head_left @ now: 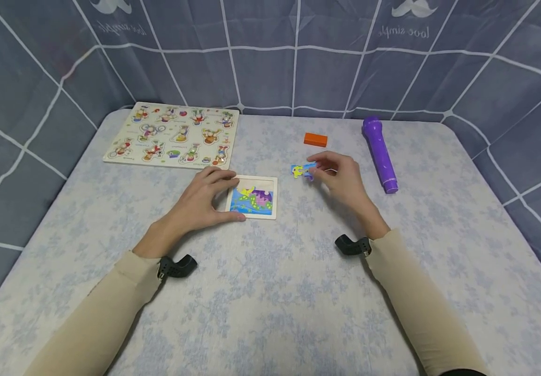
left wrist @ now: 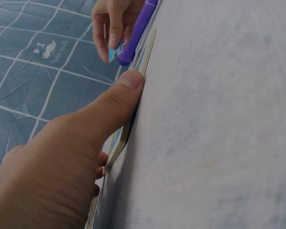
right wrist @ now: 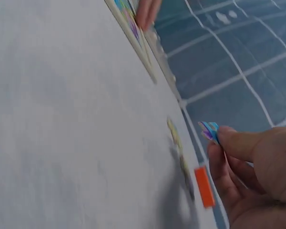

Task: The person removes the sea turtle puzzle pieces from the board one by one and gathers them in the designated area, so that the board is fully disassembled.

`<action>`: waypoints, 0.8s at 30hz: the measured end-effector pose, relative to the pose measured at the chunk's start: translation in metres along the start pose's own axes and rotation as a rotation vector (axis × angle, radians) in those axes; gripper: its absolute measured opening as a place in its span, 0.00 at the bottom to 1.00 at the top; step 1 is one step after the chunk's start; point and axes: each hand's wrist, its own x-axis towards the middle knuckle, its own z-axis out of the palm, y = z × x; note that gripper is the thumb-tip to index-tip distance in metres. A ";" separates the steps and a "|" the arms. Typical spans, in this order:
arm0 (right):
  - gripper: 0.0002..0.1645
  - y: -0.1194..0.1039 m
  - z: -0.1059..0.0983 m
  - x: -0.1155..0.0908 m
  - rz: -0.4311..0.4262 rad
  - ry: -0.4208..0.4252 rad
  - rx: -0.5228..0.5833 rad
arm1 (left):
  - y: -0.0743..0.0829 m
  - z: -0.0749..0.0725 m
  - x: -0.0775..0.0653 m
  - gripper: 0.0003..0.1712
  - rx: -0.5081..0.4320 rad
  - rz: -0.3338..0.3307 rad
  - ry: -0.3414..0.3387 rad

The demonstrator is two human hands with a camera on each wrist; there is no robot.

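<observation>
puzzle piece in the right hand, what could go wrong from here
The puzzle piece is pinched at the fingertips of the right hand, so it might slip or twist. That hand is close to a loose yellow piece on the table and could knock it. The left hand holds only the left side of the puzzle frame, so a firm press might shift it.

In the head view, the left hand (head_left: 199, 202) hides part of the framed jigsaw (head_left: 274, 198); upper left, lettering on the puzzle board (head_left: 167, 140) is unreadably small.
</observation>
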 end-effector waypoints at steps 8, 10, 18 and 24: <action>0.12 0.030 -0.019 -0.002 0.099 0.173 -0.132 | -0.003 -0.001 -0.003 0.52 0.005 -0.002 0.007; 0.12 0.034 -0.019 -0.002 0.098 0.171 -0.179 | -0.003 0.000 -0.003 0.52 0.001 -0.003 0.006; 0.11 0.039 -0.019 -0.005 0.037 0.178 -0.301 | -0.002 0.000 -0.002 0.52 0.007 -0.004 0.001; 0.10 0.045 -0.016 -0.007 -0.025 0.241 -0.306 | -0.003 0.000 -0.002 0.52 0.020 -0.022 -0.024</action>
